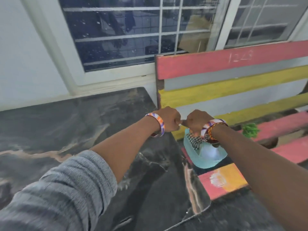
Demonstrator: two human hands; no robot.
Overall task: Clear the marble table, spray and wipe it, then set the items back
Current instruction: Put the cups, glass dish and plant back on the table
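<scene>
Head view showed both hands curled into fists and meeting knuckle to knuckle above the far right edge of the marble table (71, 130). What the left hand (169, 120) and right hand (196, 121) gripped, if anything, could not be told. Patterned bangles ringed both wrists. Below the right wrist a teal basket (206, 157) sat on a painted slatted bench (233, 84), holding a checked cloth (194, 141). A barred window (133, 34) stood behind.
</scene>
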